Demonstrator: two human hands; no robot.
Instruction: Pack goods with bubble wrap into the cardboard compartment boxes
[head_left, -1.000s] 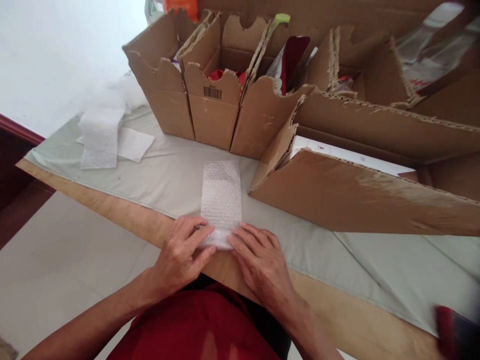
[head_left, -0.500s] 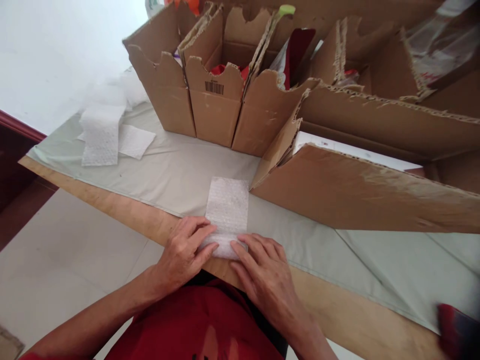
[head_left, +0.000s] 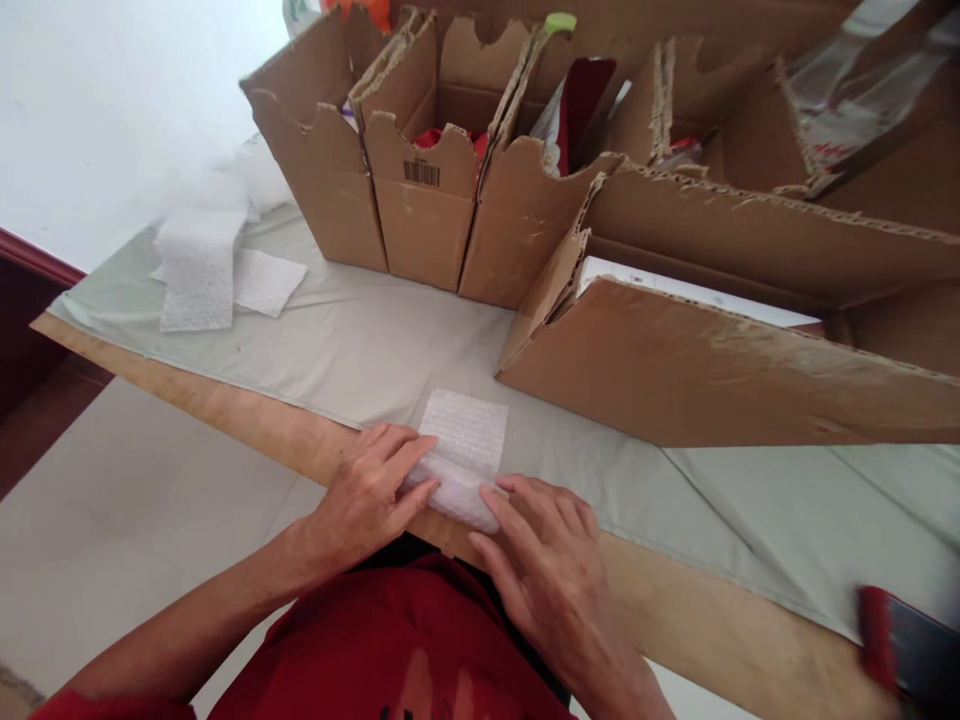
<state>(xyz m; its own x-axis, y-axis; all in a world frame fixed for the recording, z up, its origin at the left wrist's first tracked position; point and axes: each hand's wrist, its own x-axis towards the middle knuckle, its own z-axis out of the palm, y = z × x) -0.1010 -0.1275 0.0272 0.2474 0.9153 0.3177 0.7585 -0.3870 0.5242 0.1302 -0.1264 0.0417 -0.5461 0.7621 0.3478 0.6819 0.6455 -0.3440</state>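
Observation:
A strip of white bubble wrap (head_left: 466,445) lies on the pale cloth at the table's near edge, its near end rolled into a thick bundle. My left hand (head_left: 371,495) presses on the left end of that roll with fingers curled over it. From the right, my right hand (head_left: 544,560) holds the other end, fingers laid against the roll. What the roll contains is hidden.
Several open cardboard boxes (head_left: 424,190) with red items stand at the back, and a long low cardboard box (head_left: 712,365) sits right of the roll. More bubble wrap pieces (head_left: 199,275) lie far left. A red and dark object (head_left: 904,650) rests at the right edge.
The flat part of the bubble wrap has grown shorter as both hands rolled it away from me. The roll under my fingers is thicker and has moved slightly forward.

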